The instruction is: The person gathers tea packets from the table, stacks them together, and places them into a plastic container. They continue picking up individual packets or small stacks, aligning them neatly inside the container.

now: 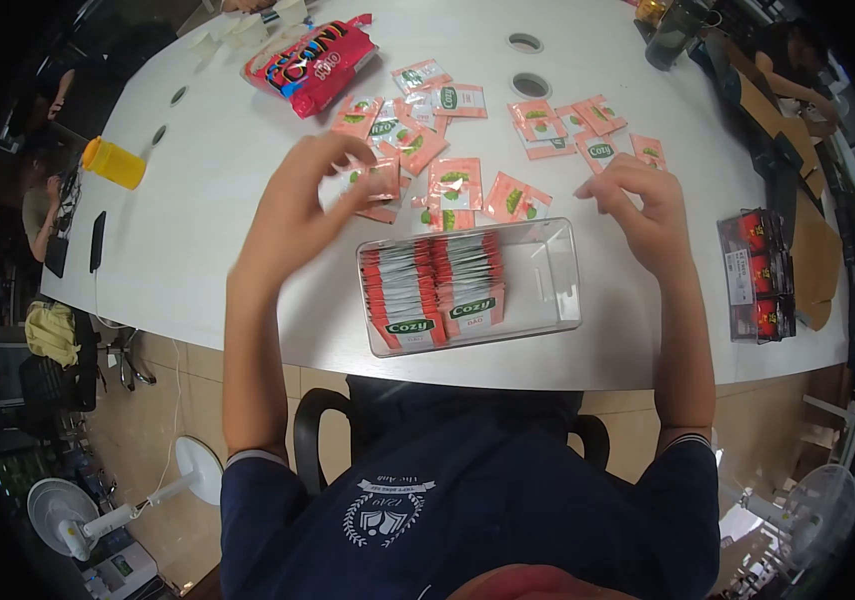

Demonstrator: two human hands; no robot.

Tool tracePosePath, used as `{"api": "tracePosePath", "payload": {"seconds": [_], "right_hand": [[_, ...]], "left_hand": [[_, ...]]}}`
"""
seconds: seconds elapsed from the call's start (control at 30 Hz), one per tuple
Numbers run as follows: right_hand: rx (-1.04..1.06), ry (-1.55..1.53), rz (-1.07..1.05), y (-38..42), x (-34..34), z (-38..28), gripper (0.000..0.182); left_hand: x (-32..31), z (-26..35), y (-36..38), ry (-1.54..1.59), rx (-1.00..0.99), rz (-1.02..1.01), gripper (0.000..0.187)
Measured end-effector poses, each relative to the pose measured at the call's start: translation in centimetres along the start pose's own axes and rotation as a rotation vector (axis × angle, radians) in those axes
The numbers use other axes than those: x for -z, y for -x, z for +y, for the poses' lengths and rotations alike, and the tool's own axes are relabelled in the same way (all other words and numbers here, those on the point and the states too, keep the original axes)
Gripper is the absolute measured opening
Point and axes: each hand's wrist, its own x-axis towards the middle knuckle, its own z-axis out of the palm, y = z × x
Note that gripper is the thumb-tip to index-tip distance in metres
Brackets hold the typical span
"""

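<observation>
A clear plastic box (542, 325) stands on the table in front of me. Two rows of upright Cozy tea sachets (417, 290) fill its left and middle part, and its right end has bare floor. Beyond the box, loose pink-and-white tea sachets (455, 185) lie scattered. My left hand (302, 200), slightly blurred, reaches over the left of this spread with thumb and fingers around the edges of one tea sachet (380, 180). Above the box's right end, my right hand (642, 200) is loosely curved near a second group of sachets (547, 130). Nothing shows between its fingers.
A red snack bag (317, 65) and pale cups (242, 32) are at the far left. A yellow bottle (115, 163) and a phone (98, 240) lie left. Red packs in clear wrap (759, 275) sit right, beside brown cardboard (812, 250). Other people sit around the table.
</observation>
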Motion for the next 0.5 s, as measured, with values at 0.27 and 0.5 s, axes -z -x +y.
{"api": "tracePosePath", "payload": {"seconds": [0.27, 0.5], "right_hand": [[-0.077, 0.093, 0.101, 0.9, -0.9, 2.6, 0.016], [-0.067, 0.065, 0.107, 1.0, -1.6, 3.1, 0.018]], "left_hand": [[-1.4, -7.4, -2.2, -0.065, 0.253, -0.356, 0.062], [-1.0, -8.0, -1.9, -0.124, 0.347, -0.423, 0.058]]}}
